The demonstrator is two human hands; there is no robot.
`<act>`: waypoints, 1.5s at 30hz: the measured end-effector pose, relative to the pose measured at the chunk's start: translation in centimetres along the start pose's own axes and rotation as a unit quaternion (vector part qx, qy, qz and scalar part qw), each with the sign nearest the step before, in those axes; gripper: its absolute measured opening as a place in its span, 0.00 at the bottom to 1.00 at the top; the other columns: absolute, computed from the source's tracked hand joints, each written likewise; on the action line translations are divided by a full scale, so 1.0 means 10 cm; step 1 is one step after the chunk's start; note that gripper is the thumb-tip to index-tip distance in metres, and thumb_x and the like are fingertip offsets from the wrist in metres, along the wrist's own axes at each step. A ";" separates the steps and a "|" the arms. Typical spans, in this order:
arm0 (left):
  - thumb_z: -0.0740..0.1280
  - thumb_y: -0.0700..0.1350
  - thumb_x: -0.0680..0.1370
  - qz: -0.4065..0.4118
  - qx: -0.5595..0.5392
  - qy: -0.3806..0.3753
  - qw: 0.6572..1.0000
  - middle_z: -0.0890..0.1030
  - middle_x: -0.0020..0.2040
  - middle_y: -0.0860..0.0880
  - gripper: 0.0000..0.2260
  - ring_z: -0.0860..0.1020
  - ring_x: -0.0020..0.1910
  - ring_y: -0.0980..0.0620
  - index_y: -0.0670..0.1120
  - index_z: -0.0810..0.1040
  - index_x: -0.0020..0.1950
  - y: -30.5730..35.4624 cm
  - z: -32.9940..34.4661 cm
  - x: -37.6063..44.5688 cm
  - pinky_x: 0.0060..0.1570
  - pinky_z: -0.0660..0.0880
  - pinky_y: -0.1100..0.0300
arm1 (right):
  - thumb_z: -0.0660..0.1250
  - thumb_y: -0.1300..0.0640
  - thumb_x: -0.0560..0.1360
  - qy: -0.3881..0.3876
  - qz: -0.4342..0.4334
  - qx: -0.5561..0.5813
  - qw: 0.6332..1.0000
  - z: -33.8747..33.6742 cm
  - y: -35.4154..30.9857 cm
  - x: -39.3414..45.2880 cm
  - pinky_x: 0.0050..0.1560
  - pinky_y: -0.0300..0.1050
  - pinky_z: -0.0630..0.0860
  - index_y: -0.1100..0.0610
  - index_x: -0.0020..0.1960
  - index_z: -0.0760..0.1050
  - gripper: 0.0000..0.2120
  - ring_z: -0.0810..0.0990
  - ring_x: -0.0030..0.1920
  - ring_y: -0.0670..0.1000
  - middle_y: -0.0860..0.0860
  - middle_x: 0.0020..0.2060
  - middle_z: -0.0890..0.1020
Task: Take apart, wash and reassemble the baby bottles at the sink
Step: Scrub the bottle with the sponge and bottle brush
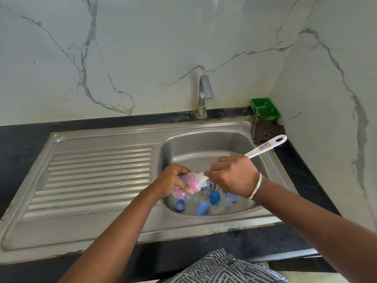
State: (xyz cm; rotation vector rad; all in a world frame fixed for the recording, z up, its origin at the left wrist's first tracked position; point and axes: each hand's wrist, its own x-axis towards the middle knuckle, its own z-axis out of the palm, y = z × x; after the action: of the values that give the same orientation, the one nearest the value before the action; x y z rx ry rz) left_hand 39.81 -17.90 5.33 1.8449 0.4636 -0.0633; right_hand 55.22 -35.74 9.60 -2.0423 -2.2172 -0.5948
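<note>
Here the sink [204,144] holds loose blue caps and rings. Above the bowl, the left hand [171,180] grips a clear bottle [188,183] with pink markings, and the right hand [232,174] clutches the brush [265,147], bristles at its mouth. Wet plastic is likely slippery; hard scrubbing could twist the bottle loose.

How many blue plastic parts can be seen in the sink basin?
4: a ring at the left, a cylinder cap beside it, a round dome near the drain, and a ring under the right wrist. More may be hidden.
</note>
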 end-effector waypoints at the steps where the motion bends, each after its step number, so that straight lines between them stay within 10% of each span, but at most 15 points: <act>1: 0.78 0.49 0.51 0.003 -0.002 0.011 1.000 0.78 0.35 0.44 0.22 0.75 0.36 0.47 0.39 0.83 0.40 -0.01 0.00 0.00 0.41 0.71 0.53 | 0.63 0.49 0.74 -0.010 0.021 0.004 1.000 0.01 -0.02 -0.01 0.26 0.41 0.66 0.48 0.37 0.79 0.10 0.77 0.30 0.51 0.46 0.29 0.77; 5: 0.81 0.36 0.56 0.062 0.023 0.104 0.992 0.84 0.49 0.55 0.29 0.81 0.48 0.58 0.49 0.85 0.55 0.02 0.02 -0.10 0.47 0.77 0.65 | 0.56 0.40 0.79 -0.118 0.237 0.133 0.955 -0.04 -0.11 -0.01 0.29 0.42 0.67 0.50 0.39 0.78 0.20 0.78 0.31 0.51 0.48 0.28 0.77; 11: 0.76 0.35 0.65 0.235 0.207 0.161 0.936 0.80 0.62 0.58 0.30 0.76 0.63 0.59 0.51 0.80 0.66 -0.06 -0.01 -0.19 0.63 0.74 0.61 | 0.65 0.49 0.79 -0.281 0.448 0.561 0.637 -0.21 0.01 0.05 0.22 0.36 0.58 0.57 0.39 0.84 0.17 0.61 0.22 0.46 0.49 0.22 0.67; 16: 0.71 0.28 0.64 0.352 0.286 0.195 0.870 0.80 0.58 0.52 0.27 0.76 0.58 0.51 0.44 0.82 0.62 0.00 0.07 -0.20 0.63 0.72 0.61 | 0.59 0.49 0.81 -0.385 0.478 0.614 0.497 -0.24 -0.01 -0.05 0.23 0.35 0.52 0.57 0.46 0.82 0.17 0.56 0.23 0.44 0.47 0.25 0.62; 18: 0.71 0.28 0.63 0.355 0.290 0.201 0.866 0.81 0.57 0.51 0.27 0.77 0.57 0.49 0.43 0.82 0.61 -0.02 0.09 -0.19 0.61 0.74 0.56 | 0.61 0.49 0.81 -0.350 0.475 0.599 0.542 -0.21 -0.07 -0.04 0.22 0.35 0.55 0.58 0.46 0.83 0.17 0.57 0.22 0.45 0.48 0.25 0.64; 25: 0.72 0.32 0.62 0.221 0.125 0.153 0.955 0.84 0.54 0.53 0.26 0.81 0.54 0.58 0.44 0.84 0.60 0.00 0.12 -0.19 0.53 0.80 0.58 | 0.60 0.38 0.78 -0.172 0.254 0.210 0.928 -0.15 -0.20 -0.02 0.33 0.42 0.70 0.42 0.52 0.82 0.14 0.80 0.38 0.49 0.46 0.36 0.82; 28: 0.71 0.39 0.51 0.099 0.034 0.071 0.992 0.84 0.41 0.45 0.26 0.81 0.40 0.51 0.42 0.86 0.49 0.07 0.02 -0.16 0.37 0.75 0.59 | 0.55 0.39 0.78 -0.034 0.098 0.109 0.989 -0.08 -0.09 -0.11 0.25 0.40 0.70 0.42 0.50 0.83 0.18 0.81 0.33 0.50 0.44 0.33 0.80; 36: 0.69 0.41 0.54 -0.051 -0.252 -0.199 0.946 0.80 0.34 0.36 0.16 0.78 0.29 0.42 0.35 0.82 0.39 0.12 -0.03 -0.20 0.29 0.78 0.56 | 0.63 0.51 0.78 0.046 0.002 0.128 0.991 -0.06 0.11 -0.31 0.27 0.41 0.70 0.45 0.54 0.81 0.09 0.76 0.33 0.49 0.43 0.35 0.79; 41: 0.76 0.48 0.57 0.033 0.083 0.014 0.996 0.81 0.37 0.52 0.18 0.79 0.34 0.53 0.45 0.83 0.44 0.13 0.11 -0.11 0.36 0.75 0.57 | 0.62 0.43 0.79 -0.170 0.235 0.264 0.920 -0.10 -0.09 -0.25 0.41 0.45 0.76 0.40 0.58 0.79 0.11 0.82 0.43 0.48 0.45 0.41 0.84; 45: 0.75 0.47 0.62 0.166 0.275 0.159 0.934 0.81 0.48 0.58 0.23 0.78 0.47 0.55 0.55 0.81 0.57 0.06 0.22 -0.07 0.48 0.77 0.59 | 0.66 0.54 0.78 -0.213 0.419 0.500 0.727 -0.14 -0.22 -0.03 0.28 0.38 0.67 0.52 0.40 0.83 0.11 0.69 0.24 0.43 0.44 0.21 0.73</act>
State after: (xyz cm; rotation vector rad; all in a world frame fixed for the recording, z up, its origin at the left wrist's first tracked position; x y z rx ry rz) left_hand 39.77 -20.23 5.32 2.4808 0.3701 0.3772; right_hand 52.80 -36.52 10.24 -2.1641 -0.9367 1.0061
